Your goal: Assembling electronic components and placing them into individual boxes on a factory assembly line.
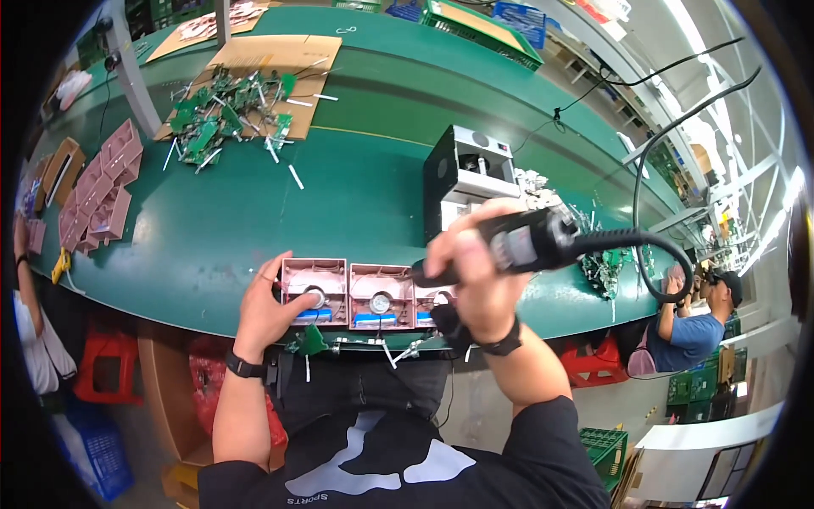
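Bracing helps: left hand (264,304) clamped on leftmost pink case (315,276); right hand (482,276), apart, grips corded tool (526,242), best squared; tip contact unclear.

We're on a factory floor here, an electronics assembly workshop by every sign! Look at this long green workbench (365,204), with a great heap of circuit boards (212,119) piled on cardboard (318,64). We've got pink plastic cases (97,191) stacked at the left, a green crate (483,39) across the way, a co-worker (691,331) seated along the bench, and tube lights (682,25) running overhead!
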The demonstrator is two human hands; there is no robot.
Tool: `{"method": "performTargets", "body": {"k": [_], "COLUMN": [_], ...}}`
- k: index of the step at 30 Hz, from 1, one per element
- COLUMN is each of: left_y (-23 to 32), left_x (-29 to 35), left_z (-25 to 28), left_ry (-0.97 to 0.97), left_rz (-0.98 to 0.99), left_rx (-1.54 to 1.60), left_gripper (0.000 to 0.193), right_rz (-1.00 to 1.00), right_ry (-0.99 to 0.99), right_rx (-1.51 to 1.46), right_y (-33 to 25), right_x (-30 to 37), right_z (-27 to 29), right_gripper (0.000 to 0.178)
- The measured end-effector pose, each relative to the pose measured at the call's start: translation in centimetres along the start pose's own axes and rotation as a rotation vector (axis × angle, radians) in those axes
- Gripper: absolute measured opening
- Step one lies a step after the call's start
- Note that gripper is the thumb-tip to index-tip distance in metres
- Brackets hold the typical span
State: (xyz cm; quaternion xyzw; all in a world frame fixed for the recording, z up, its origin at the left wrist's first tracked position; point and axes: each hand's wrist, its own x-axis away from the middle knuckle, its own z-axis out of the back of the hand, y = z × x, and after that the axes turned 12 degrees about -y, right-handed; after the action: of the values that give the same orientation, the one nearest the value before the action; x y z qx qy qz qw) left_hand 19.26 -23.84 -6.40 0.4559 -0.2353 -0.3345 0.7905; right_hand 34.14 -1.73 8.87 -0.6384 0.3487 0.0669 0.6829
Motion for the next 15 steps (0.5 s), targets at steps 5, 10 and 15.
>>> {"method": "performTargets", "body": {"k": [5,10,15], "left_y": [-0.2,-0.9,-0.8], "left_x": [-0.1,0.1,1.4], "left_z": [-0.2,-0.6,-0.6], "left_ry": [0.006,0.022,0.008], "left_rz": [-0.024,-0.022,-0.062], "left_rx": [-0.004,-0.032,0.014], "left_gripper": [0.083,0.087,0.095], "right_rz": [0.029,0.007,-0.097], "right_ry": [0.198,0.33,0.329], "right_rx": [0.223,0.287,0.26], "right_y": [-0.5,2.4,3.1], "right_x": [-3.0,-5.3,-4.7], "right_z": [8.5,12.8,14.2], "right_gripper": [0.017,0.018,0.019]}}
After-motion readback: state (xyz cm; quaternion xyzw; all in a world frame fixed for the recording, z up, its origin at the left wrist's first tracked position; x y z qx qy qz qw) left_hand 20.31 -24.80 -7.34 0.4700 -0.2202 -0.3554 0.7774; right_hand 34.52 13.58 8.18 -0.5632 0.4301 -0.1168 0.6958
